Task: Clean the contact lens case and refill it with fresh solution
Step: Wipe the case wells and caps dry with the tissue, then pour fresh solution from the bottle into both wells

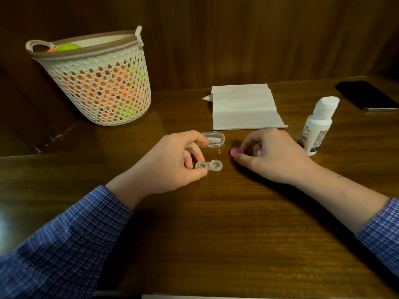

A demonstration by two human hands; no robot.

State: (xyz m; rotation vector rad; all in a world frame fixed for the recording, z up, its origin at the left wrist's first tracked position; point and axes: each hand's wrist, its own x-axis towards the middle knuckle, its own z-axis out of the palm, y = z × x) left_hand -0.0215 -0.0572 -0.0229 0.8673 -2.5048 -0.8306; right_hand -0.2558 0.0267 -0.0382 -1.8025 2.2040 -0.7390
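Observation:
A clear two-well contact lens case [210, 165] lies on the wooden table with both wells uncapped. My left hand [172, 162] pinches its left well between thumb and fingers. My right hand [269, 156] holds a pink cap [236, 151] between thumb and forefinger, just right of the case and low over the table. A white solution bottle [317, 126] with its cap on stands to the right of my right hand. A folded white tissue [246, 106] lies behind both hands.
A small clear plastic box [213, 139] with white tools inside sits just behind my left fingers. A white mesh basket [97, 80] with orange and green contents stands at the back left. A dark phone [369, 96] lies at the far right.

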